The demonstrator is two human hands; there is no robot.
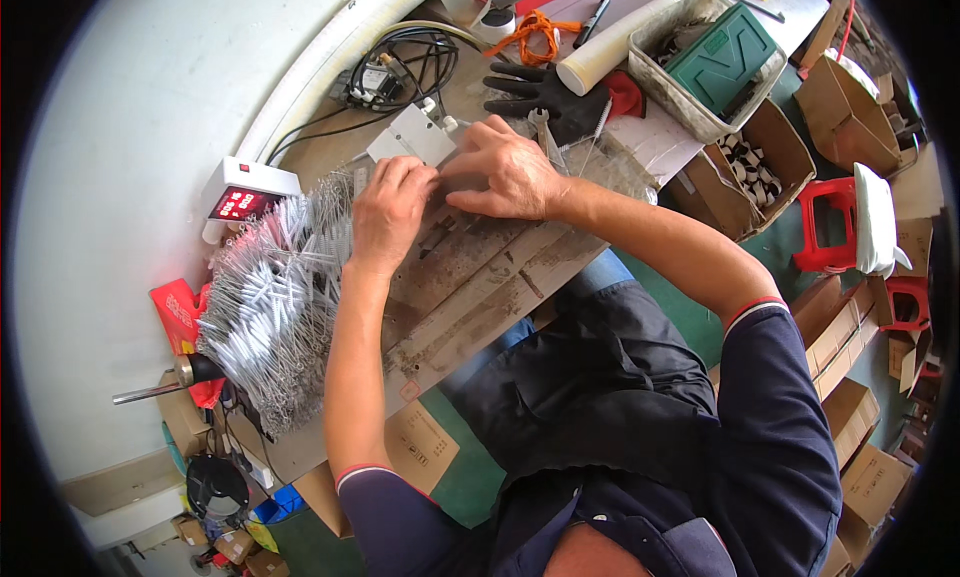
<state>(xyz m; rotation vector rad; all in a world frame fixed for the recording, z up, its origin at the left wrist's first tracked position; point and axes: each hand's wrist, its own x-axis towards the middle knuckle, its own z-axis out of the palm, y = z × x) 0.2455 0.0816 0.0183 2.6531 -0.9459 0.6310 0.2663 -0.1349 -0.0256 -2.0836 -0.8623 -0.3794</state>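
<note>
My left hand is over the worn workbench, its fingers bent and pinched together. Close to its right is my right hand, also with curled fingers, near a small white metal box. Whatever sits between the fingertips is hidden. Beside my left forearm lies a big heap of thin wire brushes with white bristles and looped wire ends. An open-ended wrench and a black work glove lie just beyond my right hand.
A counter box with a red display stands by the wall. Coiled black cable, orange cord and a thick white pipe fill the back. Rightward are a grey bin holding a green case, cardboard boxes and a red stool.
</note>
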